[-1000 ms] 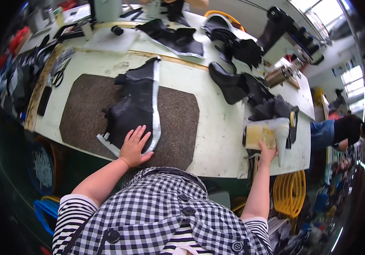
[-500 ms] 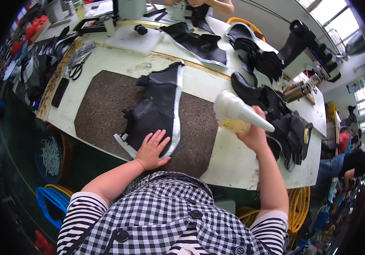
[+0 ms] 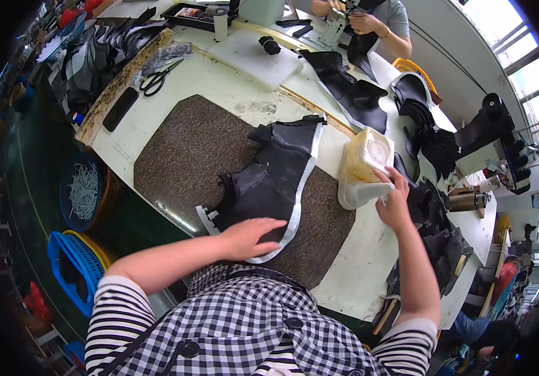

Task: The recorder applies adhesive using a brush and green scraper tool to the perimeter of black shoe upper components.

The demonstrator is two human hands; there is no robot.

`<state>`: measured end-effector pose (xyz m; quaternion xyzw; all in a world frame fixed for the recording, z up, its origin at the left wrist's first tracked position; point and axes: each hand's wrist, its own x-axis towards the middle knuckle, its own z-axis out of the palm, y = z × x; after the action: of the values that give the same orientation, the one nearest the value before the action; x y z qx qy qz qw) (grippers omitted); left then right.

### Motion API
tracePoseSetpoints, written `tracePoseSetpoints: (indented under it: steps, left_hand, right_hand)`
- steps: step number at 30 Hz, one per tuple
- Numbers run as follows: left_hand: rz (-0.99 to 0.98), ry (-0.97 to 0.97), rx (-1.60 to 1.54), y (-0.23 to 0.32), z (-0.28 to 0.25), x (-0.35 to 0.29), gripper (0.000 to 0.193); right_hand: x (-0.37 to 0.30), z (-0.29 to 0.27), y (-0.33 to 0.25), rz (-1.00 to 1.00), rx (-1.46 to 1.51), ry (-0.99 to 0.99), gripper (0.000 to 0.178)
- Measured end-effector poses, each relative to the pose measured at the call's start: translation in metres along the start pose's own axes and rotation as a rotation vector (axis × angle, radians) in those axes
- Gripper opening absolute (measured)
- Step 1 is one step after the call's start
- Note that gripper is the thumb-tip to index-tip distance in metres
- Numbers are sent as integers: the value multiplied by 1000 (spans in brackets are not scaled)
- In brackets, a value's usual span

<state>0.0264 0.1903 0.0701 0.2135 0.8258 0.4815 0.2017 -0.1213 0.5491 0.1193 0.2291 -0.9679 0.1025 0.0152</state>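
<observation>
A black boot upper piece (image 3: 275,169) with a white zipper tape along its edge lies on the brown speckled mat (image 3: 181,144). My left hand (image 3: 250,238) is open over its near end, fingers stretched to the right; whether the palm presses on it I cannot tell. At the mat's right edge is a white spouted bottle (image 3: 364,156) with a yellowish, squarish body, tilted so that its round-marked face shows. Thumb and fingers of my right hand (image 3: 396,199) are on either side of its white spout, which points toward the hand.
Scissors (image 3: 159,78) and a black phone (image 3: 121,109) lie at the left. A white board (image 3: 253,59) is beyond the mat. Black boot parts (image 3: 435,235) are heaped at the right. Across the table, a co-worker's hands (image 3: 363,24) are at a machine. Baskets (image 3: 78,263) stand below left.
The bottle has come down from mid-air to the mat's right edge and turned over in my right hand. My left fingers now point rightward. The view has shifted, so the table appears turned.
</observation>
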Motion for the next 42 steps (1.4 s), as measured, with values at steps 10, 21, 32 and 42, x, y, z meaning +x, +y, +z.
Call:
tracePoseSetpoints:
  steps: [10, 21, 32, 42]
  left_hand:
    - [667, 179, 792, 62, -21, 287, 36]
    - [362, 118, 814, 39, 10, 325, 48]
    - [421, 350, 853, 32, 55, 273, 68]
    - [102, 188, 820, -13, 29, -53, 61]
  right_hand:
    - [7, 74, -63, 546, 1350, 373, 30]
    - [-82, 42, -114, 195, 1520, 946, 29]
    - [-222, 123, 41, 757, 854, 587, 54]
    - [-171, 82, -86, 230, 237, 576, 51]
